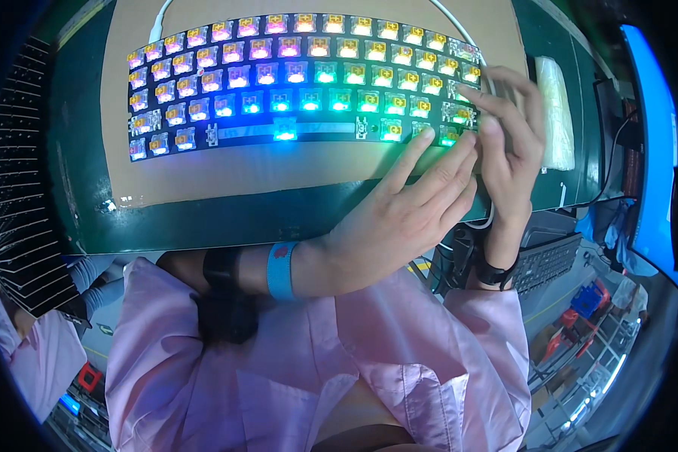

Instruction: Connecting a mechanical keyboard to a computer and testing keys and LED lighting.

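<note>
The left hand (403,215) and right hand (516,143) partly hide the right end of the keyboard (296,74); a white cable (157,32) (upper left) runs off the top edge.

Keyboard (297,79) on cardboard (279,170), stacked boards (22,181) left, monitor (658,151) right

Off the right edge of the green table (203,226), a blue screen (659,135) glows; past the near-right corner, apparently racking (589,380).
</note>
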Available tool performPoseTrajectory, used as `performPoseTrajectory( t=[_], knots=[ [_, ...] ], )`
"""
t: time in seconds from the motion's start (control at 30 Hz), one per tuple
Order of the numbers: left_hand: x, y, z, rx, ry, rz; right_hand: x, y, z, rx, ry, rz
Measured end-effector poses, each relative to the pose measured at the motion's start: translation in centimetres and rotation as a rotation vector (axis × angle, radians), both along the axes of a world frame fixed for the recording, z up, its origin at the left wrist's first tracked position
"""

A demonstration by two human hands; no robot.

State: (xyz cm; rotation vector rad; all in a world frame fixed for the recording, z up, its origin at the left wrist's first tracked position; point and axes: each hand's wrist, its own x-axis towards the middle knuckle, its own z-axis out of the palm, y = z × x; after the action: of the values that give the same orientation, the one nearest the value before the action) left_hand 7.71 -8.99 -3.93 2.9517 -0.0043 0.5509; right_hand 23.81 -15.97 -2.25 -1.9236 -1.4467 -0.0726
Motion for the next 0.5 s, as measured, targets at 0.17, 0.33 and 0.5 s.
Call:
performPoseTrajectory(
  t=[0.17, 0.33, 0.5],
  knots=[
    [-0.07, 0.23, 0.26, -0.019, 0.02, -0.032, 0.02, -0.36, 0.04, 0.289, -0.109, -0.112],
    [-0.13, 0.26, 0.32, -0.001, 0.031, -0.041, 0.45, -0.3, -0.04, 0.054, -0.158, 0.017],
    [-0.19, 0.17, 0.22, 0.046, 0.031, -0.022, -0.04, -0.73, 0.42, 0.154, -0.156, 0.011]
  ],
)
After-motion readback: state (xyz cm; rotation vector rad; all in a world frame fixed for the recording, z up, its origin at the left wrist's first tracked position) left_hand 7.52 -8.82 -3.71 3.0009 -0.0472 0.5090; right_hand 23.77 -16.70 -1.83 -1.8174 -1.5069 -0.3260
